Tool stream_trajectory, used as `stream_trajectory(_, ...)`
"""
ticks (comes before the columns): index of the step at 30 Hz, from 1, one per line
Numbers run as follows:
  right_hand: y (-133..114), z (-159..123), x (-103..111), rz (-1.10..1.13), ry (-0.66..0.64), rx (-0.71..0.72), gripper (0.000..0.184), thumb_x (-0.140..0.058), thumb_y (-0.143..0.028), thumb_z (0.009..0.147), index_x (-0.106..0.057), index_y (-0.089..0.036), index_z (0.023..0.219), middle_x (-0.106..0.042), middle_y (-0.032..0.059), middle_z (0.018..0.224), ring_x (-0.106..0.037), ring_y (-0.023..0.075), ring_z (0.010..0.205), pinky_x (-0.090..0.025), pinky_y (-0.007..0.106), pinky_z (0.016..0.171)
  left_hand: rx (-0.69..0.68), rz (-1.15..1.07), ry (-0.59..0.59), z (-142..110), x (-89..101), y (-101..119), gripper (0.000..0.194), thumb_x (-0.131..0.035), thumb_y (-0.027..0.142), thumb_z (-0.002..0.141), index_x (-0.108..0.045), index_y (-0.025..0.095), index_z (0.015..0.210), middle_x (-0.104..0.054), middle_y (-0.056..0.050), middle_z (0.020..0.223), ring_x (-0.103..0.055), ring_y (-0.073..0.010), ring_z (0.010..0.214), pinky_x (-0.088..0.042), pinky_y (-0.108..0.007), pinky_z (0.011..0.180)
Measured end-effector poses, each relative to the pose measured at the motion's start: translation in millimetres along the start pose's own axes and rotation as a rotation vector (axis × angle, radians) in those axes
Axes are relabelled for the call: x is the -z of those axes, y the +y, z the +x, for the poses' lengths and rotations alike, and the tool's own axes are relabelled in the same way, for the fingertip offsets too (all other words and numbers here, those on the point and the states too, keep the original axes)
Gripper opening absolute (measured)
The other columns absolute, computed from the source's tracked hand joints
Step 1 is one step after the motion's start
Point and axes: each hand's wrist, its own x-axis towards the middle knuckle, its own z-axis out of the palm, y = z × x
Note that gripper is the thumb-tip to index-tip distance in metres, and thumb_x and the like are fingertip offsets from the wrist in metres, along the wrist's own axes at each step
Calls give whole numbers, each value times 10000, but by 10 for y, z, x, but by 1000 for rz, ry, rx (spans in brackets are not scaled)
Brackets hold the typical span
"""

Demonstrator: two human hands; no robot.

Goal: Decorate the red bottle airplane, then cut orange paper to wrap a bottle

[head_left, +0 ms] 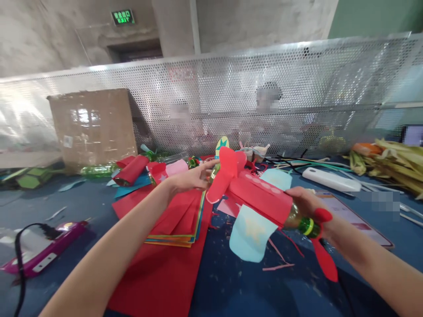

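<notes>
A toy airplane made from a bottle (292,215), wrapped in red paper (261,196), is held up slantwise above the table. Light blue paper wings (253,233) stick out from its sides, the nearer one bearing a pale star shape. Red paper tail fins (228,171) stand at its left end, and a red propeller (325,255) sits by the green cap (309,226). My left hand (194,178) pinches the bottle's left end beside the fins. Around the neck end, behind the bottle, my right hand (307,202) is closed, its fingers partly hidden.
Red and coloured paper sheets (172,220) lie stacked centre left. Other wrapped bottles (132,171) sit behind them, before a cardboard sheet (94,132). At left is a purple power strip (49,248); at right, a white device (330,179), a phone-like screen (353,215) and corn husks (393,160).
</notes>
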Motion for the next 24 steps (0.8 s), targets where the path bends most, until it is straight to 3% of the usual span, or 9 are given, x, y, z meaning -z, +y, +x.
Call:
stream_trajectory(3, -3, -6, -12, -19, 18, -53, 159, -638, -286, 648, -663, -232, 795, -722, 10, 621, -698, 255, 621, -575, 352, 593, -12, 24, -94, -18, 50, -72, 903, -708, 64, 587, -331, 284, 1377, -567, -6, 931, -569, -114, 774, -448, -229, 669)
stream_trajectory(6, 16, 6, -12, -25, 90, -60, 188, -651, -272, 648, -649, -232, 832, -738, 9, 688, -701, 237, 613, -569, 328, 553, 21, 51, -84, -13, 57, -107, 913, -726, 86, 590, -298, 271, 1376, -571, -10, 948, -585, -126, 794, -465, -262, 726)
stream_trajectory(13, -36, 111, 57, -97, 225, 114, 305, -577, -552, 753, -601, -250, 781, -738, 52, 767, -707, 264, 758, -557, 374, 632, 40, 8, 84, 39, 58, -240, 850, -747, 89, 529, -372, 271, 1270, -563, 18, 950, -603, -109, 747, -475, -236, 698)
stream_trajectory(18, -20, 264, 231, -147, 418, 305, 341, -502, -614, 782, -491, -274, 769, -726, 59, 794, -690, 261, 782, -539, 405, 683, 45, -31, 135, 81, 86, -403, 829, -759, 118, 535, -348, 265, 1239, -550, 52, 840, -576, -78, 606, -412, -163, 528)
stream_trajectory(21, 33, 280, 276, -335, 575, 481, 318, -529, -584, 787, -462, -276, 834, -700, 54, 924, -646, 253, 941, -496, 398, 800, 38, -47, 151, 118, 56, -499, 851, -777, 134, 525, -330, 266, 1237, -563, 51, 830, -583, -87, 601, -424, -169, 527)
stream_trajectory(24, 52, 213, 222, -745, 665, 675, 302, -571, -506, 787, -464, -256, 918, -643, 72, 1035, -594, 260, 1009, -445, 412, 861, 29, -54, 169, 155, 4, -575, 874, -791, 127, 496, -322, 259, 1221, -577, 41, 857, -610, -111, 671, -476, -212, 606)
